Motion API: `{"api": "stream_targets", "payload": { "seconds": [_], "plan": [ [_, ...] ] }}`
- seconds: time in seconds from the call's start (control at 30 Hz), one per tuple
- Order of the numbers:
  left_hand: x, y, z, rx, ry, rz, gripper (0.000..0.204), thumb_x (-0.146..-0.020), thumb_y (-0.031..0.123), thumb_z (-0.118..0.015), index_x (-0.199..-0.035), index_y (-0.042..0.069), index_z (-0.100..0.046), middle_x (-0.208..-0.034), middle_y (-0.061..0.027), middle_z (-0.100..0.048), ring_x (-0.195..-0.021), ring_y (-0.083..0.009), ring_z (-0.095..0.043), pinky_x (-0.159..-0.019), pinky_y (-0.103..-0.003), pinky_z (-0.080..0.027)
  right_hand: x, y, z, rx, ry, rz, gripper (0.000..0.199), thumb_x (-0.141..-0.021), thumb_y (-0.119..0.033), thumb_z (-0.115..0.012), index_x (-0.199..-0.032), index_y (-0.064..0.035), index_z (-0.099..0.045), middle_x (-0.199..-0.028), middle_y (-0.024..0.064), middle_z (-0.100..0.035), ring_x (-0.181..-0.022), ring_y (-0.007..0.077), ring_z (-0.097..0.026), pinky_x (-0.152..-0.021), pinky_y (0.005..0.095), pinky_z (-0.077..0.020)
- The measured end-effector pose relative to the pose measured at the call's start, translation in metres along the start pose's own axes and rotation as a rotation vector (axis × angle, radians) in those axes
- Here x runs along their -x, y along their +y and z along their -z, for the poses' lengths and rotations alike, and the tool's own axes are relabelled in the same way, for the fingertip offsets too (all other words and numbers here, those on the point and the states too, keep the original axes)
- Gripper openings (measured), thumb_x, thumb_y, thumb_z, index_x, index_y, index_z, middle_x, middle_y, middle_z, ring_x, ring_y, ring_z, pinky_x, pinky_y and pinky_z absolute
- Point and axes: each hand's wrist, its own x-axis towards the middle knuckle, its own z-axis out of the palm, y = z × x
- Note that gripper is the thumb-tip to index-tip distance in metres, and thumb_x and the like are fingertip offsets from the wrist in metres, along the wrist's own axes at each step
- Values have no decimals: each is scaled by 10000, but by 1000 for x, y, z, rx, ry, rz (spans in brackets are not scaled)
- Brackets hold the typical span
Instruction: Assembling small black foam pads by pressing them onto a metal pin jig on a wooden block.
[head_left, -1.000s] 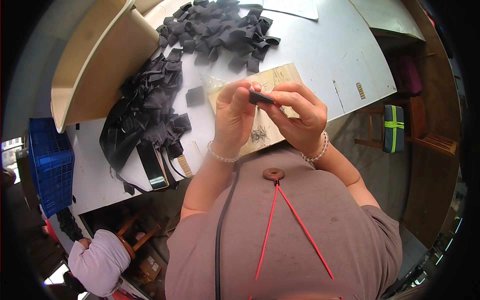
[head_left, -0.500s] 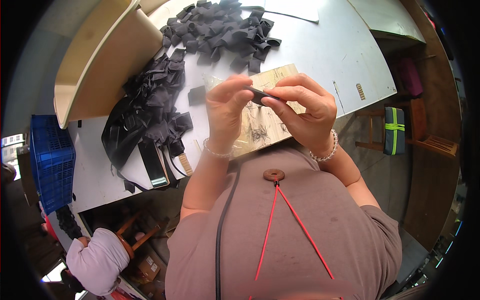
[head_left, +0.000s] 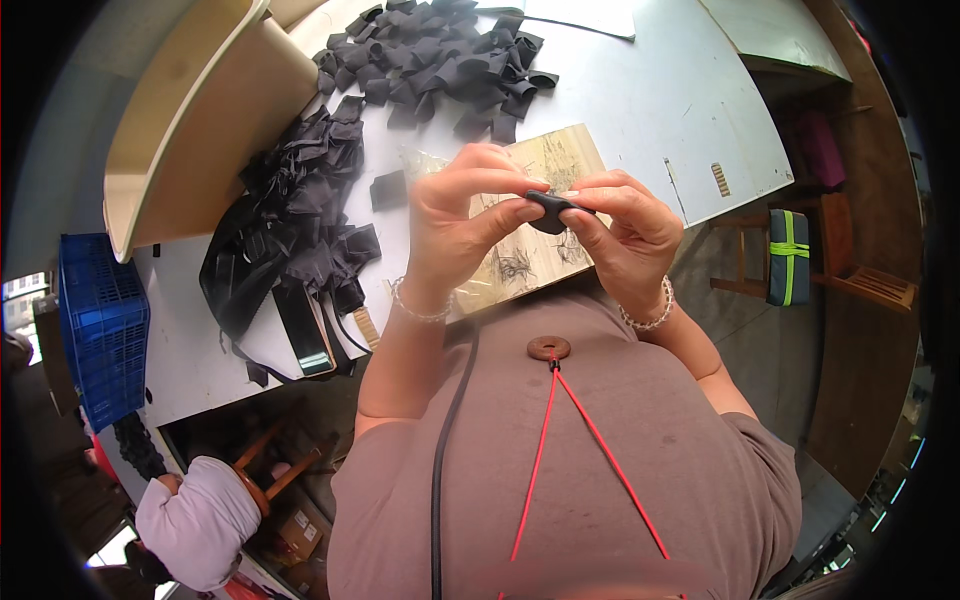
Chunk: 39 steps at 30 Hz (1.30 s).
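Note:
Between my two hands is a small black fabric piece (head_left: 549,213), bent into a curve and raised over a wooden board. My left hand (head_left: 470,205) pinches its left end between thumb and fingers. The other end sits in the pinch of my right hand (head_left: 625,220). Below them lies the light wooden board (head_left: 555,155), marked with dark scribble-like strands or threads. Clear plastic (head_left: 428,162) shows at the board's left side. A flat black piece (head_left: 389,191) rests on the white table just left of my left hand.
A heap of black fabric loops (head_left: 435,60) covers the table's far side. Left of me is a tangled pile of black strips (head_left: 305,200), beside a beige curved panel (head_left: 200,130). A blue crate (head_left: 104,325) stands at the table's left end. Another person (head_left: 200,520) sits lower left.
My left hand has shifted right, closer to my right hand. The black fabric piece has turned from a narrow edge-on strip to a curved, drooping shape.

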Motion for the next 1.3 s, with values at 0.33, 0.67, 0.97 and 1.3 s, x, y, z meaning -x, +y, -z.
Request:
{"api": "stream_targets", "payload": {
  "seconds": [0.33, 0.67, 0.97, 1.3],
  "plan": [
    [-4, 8, -6, -249, -13, -76, 193, -648, 100, -796, -808, 48, -701, -762, -30, -639, -743, -153, -561, -699, -268, -415, 12, 11, -2, 30, -8, 5, 127, -732, 42, -709, -847, 5, -671, -806, 94, -643, -718, 133, -620, -595, 225, -507],
    [-7, 8, -2, -329, -48, -78, 156, -660, 73, -779, -797, 56, -705, -762, -25, -648, -744, -141, -568, -697, -260, -416, 14, 18, -7, -35, -1, -89, 106, -749, 48, -690, -838, -3, -665, -810, 84, -635, -716, 130, -607, -612, 228, -487],
    [-13, 16, -22, -468, 279, -105, 124, -821, 187, -677, -897, 93, -653, -754, -5, -658, -685, -116, -556, -688, -249, -401, -30, -4, -20, -255, 66, -50, 85, -913, -27, -518, -979, 26, -523, -854, 84, -587, -702, 112, -584, -613, 209, -483],
    [-8, -26, 133, -1224, 516, 203, 188, -806, 156, -619, -980, 96, -658, -948, -96, -653, -905, -267, -591, -824, -372, -440, -106, 137, -18, -108, -106, -710, 557, -934, -330, -504, -1297, 57, -338, -1077, 222, -598, -864, 224, -660, -724, 277, -540]
  ]
}}
